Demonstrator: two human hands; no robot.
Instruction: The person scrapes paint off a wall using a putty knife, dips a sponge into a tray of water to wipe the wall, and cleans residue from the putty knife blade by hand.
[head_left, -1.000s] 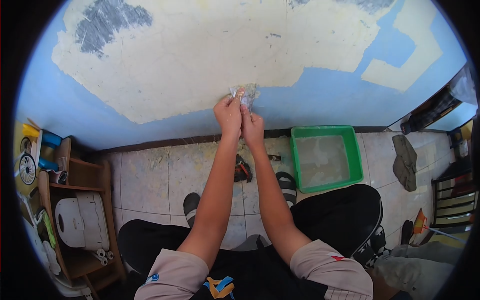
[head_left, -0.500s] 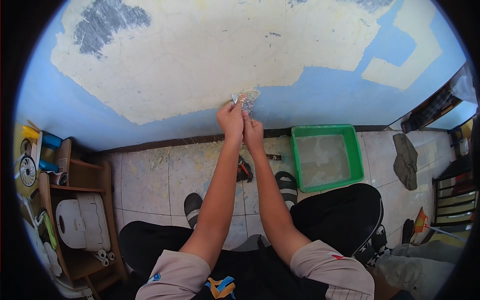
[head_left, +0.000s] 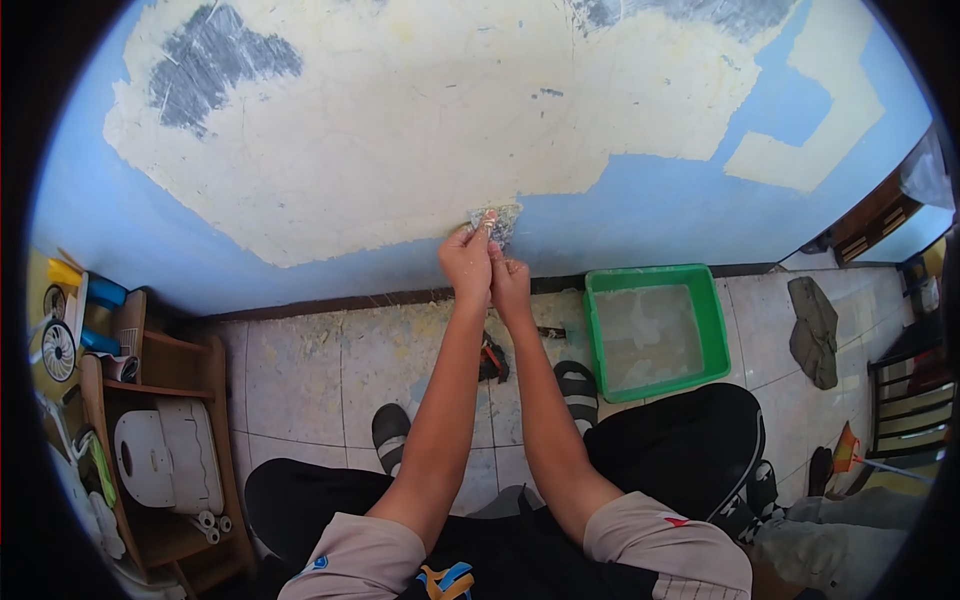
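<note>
Both of my hands meet on a small scraper (head_left: 505, 221) with a wide blade spattered with pale residue. Its blade is at the wall (head_left: 380, 130), by the lower edge of a bare cream area, where the blue paint starts. My left hand (head_left: 466, 264) is closed on the scraper from the left side. Just to the right, my right hand (head_left: 511, 285) is closed around its lower part, fingers curled. The handle is mostly hidden by my hands.
A green basin (head_left: 715, 340) of cloudy water stands right of my feet. An orange and black tool (head_left: 495, 362) lies between my sandals on the tiles. A wooden shelf (head_left: 160, 385) is at left. A dark cloth (head_left: 812, 330) and another person's leg (head_left: 840, 540) are at right.
The view has tilted up slightly, so wall and floor appear lower. Compared with a second ago, my hands and the scraper have moved down the wall a little. Both hands keep hold.
</note>
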